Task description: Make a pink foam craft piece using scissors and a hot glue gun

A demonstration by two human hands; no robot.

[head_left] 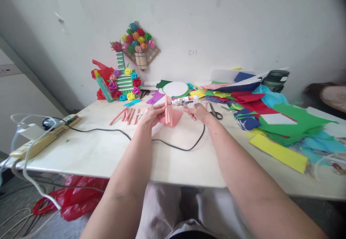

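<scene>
1. Pink rolled pieces [169,113]: held upright in the left hand [153,115], fingers pinching them, above a pink square sheet [176,118].
2. White corded tool [195,100], probably a glue gun: gripped by the fingers of the right hand [202,113]; front end near the pieces, contact unclear.
3. Hazard, heat: if the tool is hot, a slip could bring its tip onto the left fingers.
4. Hazard, grip: too hard a pinch could crease the pieces; too loose, they could skew.
5. Hazard, cord: the black cord [175,146] loops over the counter [102,149] from the power strip [51,135]; a snagging forearm could tug the tool.
6. Edges: the counter's near edge runs below both forearms.
7. Room: widest between left forearm and power strip; tighter by the loose pink rolls [130,116], scissors [217,114] and coloured sheets [294,123].
</scene>
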